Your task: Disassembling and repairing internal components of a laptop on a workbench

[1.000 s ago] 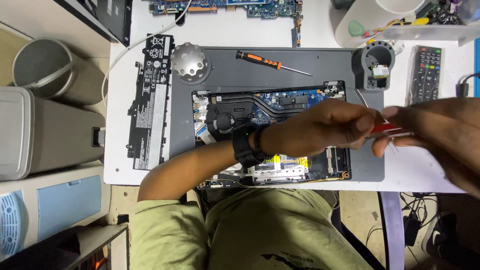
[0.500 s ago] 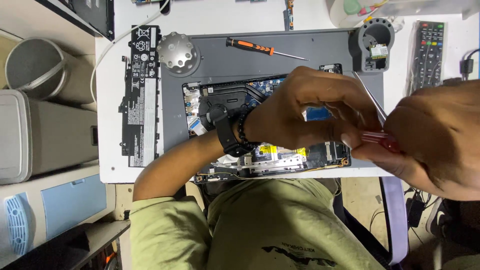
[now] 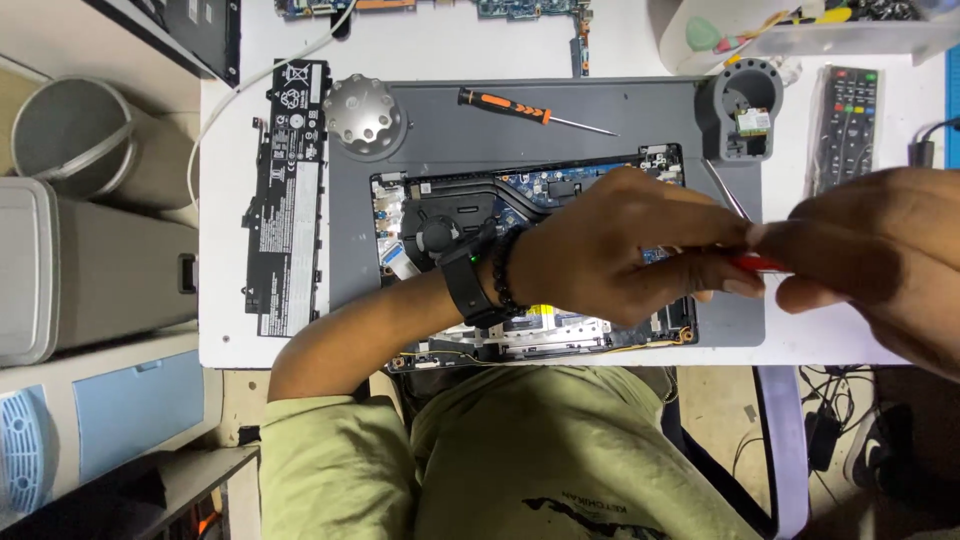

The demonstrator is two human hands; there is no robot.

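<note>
Both hands pinch one red-handled tool (image 3: 757,264) above the opened laptop's (image 3: 520,200) right edge on the grey mat (image 3: 600,115): left hand (image 3: 630,245) grips near its metal shaft, right hand (image 3: 880,255) clamps the handle end.

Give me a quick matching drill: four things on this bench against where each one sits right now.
Things:
1. orange-handled screwdriver
2. long black battery
3. remote control
4. red-handled tool

Places:
A. pinched between left hand and right hand
B. on the grey mat, above the opened laptop
C. left of the mat
D. right of the mat

Pairs: 1-B, 2-C, 3-D, 4-A
</note>
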